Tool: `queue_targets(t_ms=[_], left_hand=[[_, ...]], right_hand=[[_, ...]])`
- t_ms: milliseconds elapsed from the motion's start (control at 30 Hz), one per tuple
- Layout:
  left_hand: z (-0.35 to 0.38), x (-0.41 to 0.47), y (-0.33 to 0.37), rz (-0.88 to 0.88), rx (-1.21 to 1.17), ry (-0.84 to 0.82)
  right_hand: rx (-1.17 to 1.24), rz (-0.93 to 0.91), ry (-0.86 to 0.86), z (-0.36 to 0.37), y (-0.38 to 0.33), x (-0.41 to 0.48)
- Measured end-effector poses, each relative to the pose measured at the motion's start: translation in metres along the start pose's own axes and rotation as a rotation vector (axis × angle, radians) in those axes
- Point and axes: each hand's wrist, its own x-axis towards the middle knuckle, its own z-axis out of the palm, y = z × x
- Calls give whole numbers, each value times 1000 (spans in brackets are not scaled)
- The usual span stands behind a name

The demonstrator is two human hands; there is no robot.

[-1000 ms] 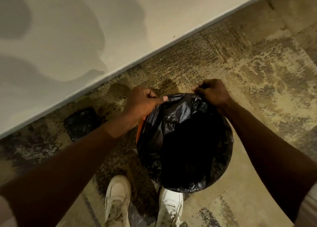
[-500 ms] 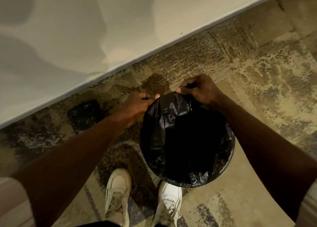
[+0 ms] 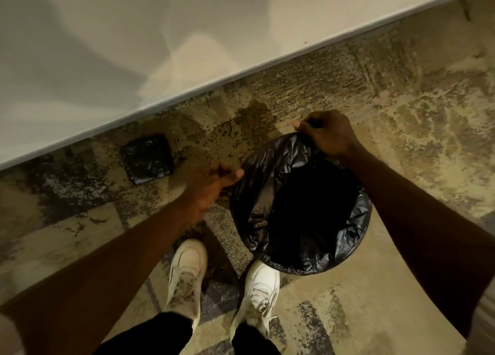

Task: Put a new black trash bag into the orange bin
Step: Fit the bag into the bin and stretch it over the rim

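A black trash bag lines the round bin in front of my feet, its edge folded over the whole rim, so no orange shows. The bag's mouth gapes open and dark. My right hand pinches the bag's edge at the far side of the rim. At the left side of the rim, my left hand is slightly blurred; its thumb lies against the bag and its fingers are curled on the plastic there.
A flat folded black packet of bags lies on the patterned carpet left of the bin, close to the white wall. My two white shoes stand just before the bin.
My left hand has slid down and left along the rim, away from the right hand. The orange strip seen a second ago is now covered by the bag.
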Motion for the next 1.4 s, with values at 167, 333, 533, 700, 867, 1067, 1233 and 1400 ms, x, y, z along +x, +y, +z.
queue_targets(t_ms=[167,333,533,700,867,1067,1233,1400], left_hand=[[5,-8,-2,78,-38,160],[16,-12,0,72,90,191],[21,-11,-4,54,233,176],[22,5,-4,-17,221,130],[20,13,-2,16,366,96],[23,18,-3,0,416,100],[24,21,1,91,635,93],[21,21,2,-47,464,67]], right_hand=[[11,-27,-9,4,-7,-16],[3,-26,24,7,-8,-20],[-38,-24,115,14,-7,-21],[-78,-38,171,16,4,-26],[-96,-7,183,14,26,-36],[-40,35,189,6,46,-51],[-10,68,198,5,57,-61],[7,93,228,5,66,-69]])
